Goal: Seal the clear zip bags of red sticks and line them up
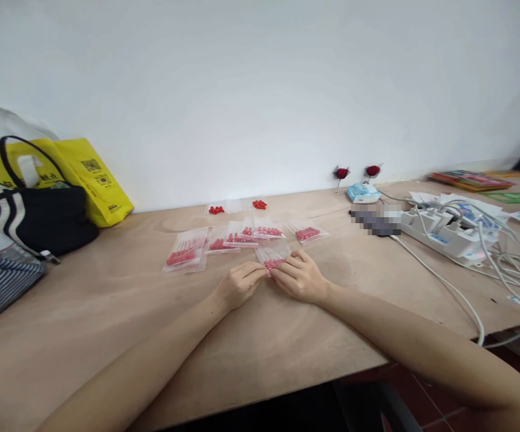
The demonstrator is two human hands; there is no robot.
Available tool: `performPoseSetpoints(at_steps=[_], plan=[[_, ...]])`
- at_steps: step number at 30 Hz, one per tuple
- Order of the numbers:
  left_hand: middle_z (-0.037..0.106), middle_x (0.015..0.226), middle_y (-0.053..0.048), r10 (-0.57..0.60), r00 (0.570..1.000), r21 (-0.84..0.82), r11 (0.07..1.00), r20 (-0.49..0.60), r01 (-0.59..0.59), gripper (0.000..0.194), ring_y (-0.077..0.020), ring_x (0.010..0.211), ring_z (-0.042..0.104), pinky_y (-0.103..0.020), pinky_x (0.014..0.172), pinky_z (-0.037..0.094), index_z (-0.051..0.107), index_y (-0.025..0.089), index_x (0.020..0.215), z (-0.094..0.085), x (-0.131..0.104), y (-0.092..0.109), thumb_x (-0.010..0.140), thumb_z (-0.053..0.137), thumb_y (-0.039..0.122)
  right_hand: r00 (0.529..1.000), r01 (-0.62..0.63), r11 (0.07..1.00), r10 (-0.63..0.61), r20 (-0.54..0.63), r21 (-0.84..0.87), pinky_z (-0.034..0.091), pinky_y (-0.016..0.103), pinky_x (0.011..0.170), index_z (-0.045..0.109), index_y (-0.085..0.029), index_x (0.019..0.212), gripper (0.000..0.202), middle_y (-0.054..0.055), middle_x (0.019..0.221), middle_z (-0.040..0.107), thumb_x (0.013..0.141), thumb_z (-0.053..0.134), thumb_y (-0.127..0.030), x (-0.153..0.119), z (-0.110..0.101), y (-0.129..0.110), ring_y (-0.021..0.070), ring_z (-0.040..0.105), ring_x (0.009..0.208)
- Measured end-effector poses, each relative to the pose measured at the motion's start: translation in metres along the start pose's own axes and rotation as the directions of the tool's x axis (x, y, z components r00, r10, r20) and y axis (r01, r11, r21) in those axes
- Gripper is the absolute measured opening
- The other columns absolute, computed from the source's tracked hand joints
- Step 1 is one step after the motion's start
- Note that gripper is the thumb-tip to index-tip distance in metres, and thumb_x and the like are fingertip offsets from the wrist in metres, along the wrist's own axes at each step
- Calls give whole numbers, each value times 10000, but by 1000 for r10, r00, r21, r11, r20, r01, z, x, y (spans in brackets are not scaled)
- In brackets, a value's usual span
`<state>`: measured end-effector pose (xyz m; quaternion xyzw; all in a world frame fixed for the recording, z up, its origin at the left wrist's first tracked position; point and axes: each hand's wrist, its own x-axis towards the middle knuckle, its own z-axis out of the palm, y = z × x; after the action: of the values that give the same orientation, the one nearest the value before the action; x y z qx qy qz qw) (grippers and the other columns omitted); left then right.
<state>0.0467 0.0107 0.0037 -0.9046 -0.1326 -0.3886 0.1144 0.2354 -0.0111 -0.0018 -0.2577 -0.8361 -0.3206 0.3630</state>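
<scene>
Between my two hands lies a small clear plastic bag [271,252] with red pieces inside, its near edge pinched in my fingers. My left hand [241,285] has thumb and fingers pressed together at the bag's near left corner. My right hand [301,277] is curled over the bag's right side, partly hiding the red pieces. Just beyond are several similar filled bags: a larger one [187,251] at the left, an overlapping row [241,234] in the middle, and one [307,231] at the right. What the red pieces are, I cannot make out.
Two clusters of red pieces [216,210] lie near the wall on clear bags. Yellow [102,180] and black [57,219] bags stand at the left. A power strip [449,234] with tangled white cables, a blue packet [362,192] and papers occupy the right of the wooden table [107,312].
</scene>
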Motion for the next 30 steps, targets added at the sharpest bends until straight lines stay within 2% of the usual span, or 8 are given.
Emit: performPoseSetpoints(at_steps=[6,10,14,18,21,25,27,30], plan=[[628,840,-60,12,1000,11,1000,2,-12,143,-138,785,603,-256,705,525,559,138,916,-1,2,1,814,470,92,999,36,998,-36,-7,-45,274,284,655,521,-152,620,188,-20,571,508,792,457,-114,4,6,-2,96,410,592],[634,818,-46,-39,998,-46,998,-39,37,122,-121,755,608,-232,694,522,568,151,866,-4,3,0,808,476,94,998,34,999,-32,45,-40,282,288,689,548,-157,702,148,-16,607,525,809,448,-134,-5,2,8,97,424,611],[633,801,-42,-164,985,-77,984,-60,159,96,-113,745,612,-216,685,516,574,155,822,-8,-1,-6,799,494,106,991,-81,997,82,105,-13,292,289,729,565,-168,746,143,0,639,550,820,443,-161,-24,-10,29,106,452,647],[628,798,-49,-203,979,-145,970,-34,196,91,-114,757,609,-219,689,513,572,151,806,-10,-4,-10,805,485,122,983,-125,992,121,141,22,300,285,727,574,-176,737,141,7,655,566,810,453,-177,-34,-16,40,114,457,661],[623,786,-50,-223,974,-151,965,-29,217,92,-114,747,603,-219,673,506,567,149,794,-10,-4,-10,806,479,125,981,-130,988,116,157,88,305,293,719,587,-170,795,120,16,691,580,781,471,-196,-32,-16,38,126,466,692],[616,753,-44,-262,964,-144,957,-41,253,67,-115,714,597,-219,650,493,558,144,755,-12,-1,-7,794,504,134,973,-159,971,123,196,178,306,312,711,590,-157,879,204,30,739,592,715,508,-248,-28,-17,33,145,474,717],[615,744,-41,-269,962,-149,954,-44,260,66,-115,709,595,-221,648,490,559,145,751,-12,0,-7,792,508,138,972,-174,970,142,188,168,302,312,700,598,-160,843,197,28,711,586,725,519,-296,-28,-16,31,145,470,703],[610,734,-36,-275,960,-157,951,-48,265,70,-113,702,589,-219,641,484,559,146,747,-14,0,-6,790,506,131,978,-173,978,156,142,115,294,289,671,600,-169,744,146,11,635,566,785,486,-251,-28,-12,30,126,457,663]])
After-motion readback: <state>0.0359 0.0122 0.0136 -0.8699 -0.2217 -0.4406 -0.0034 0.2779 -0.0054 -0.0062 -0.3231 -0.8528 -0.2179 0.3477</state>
